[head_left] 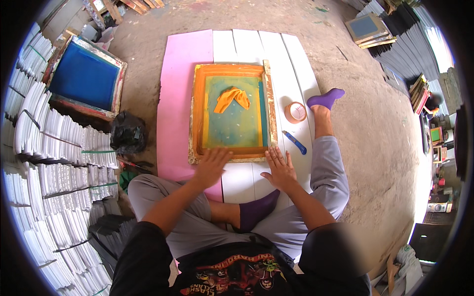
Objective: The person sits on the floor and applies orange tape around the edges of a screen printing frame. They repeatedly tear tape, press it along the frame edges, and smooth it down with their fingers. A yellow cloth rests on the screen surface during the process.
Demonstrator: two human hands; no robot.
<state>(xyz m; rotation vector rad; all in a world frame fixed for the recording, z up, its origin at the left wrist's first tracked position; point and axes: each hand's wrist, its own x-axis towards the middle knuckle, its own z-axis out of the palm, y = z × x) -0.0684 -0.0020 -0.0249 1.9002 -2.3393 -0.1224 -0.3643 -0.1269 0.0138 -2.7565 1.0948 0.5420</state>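
A screen printing frame (pixel 229 151) lies flat before me, its inner border covered in brown tape around a greenish mesh. On the mesh rests a crumpled orange-yellow cloth (pixel 232 99). My left hand (pixel 213 165) is spread, palm down, at the frame's near edge left of centre; it is slightly blurred. At the near right corner my right hand (pixel 280 166) lies flat with fingers stretched, fingertips at the wooden edge. Neither hand holds anything. To the right of the frame are a roll of brown tape (pixel 295 112) and a blue utility knife (pixel 295 142).
Pink and white boards (pixel 177 93) lie under the frame on a concrete floor. Tied stacks of white sheets (pixel 59 133) line the left, with a blue-mesh screen (pixel 85 74) and a black plastic bag (pixel 127 132). More frames (pixel 369 30) stand far right. My purple-socked feet flank the boards' near and right sides.
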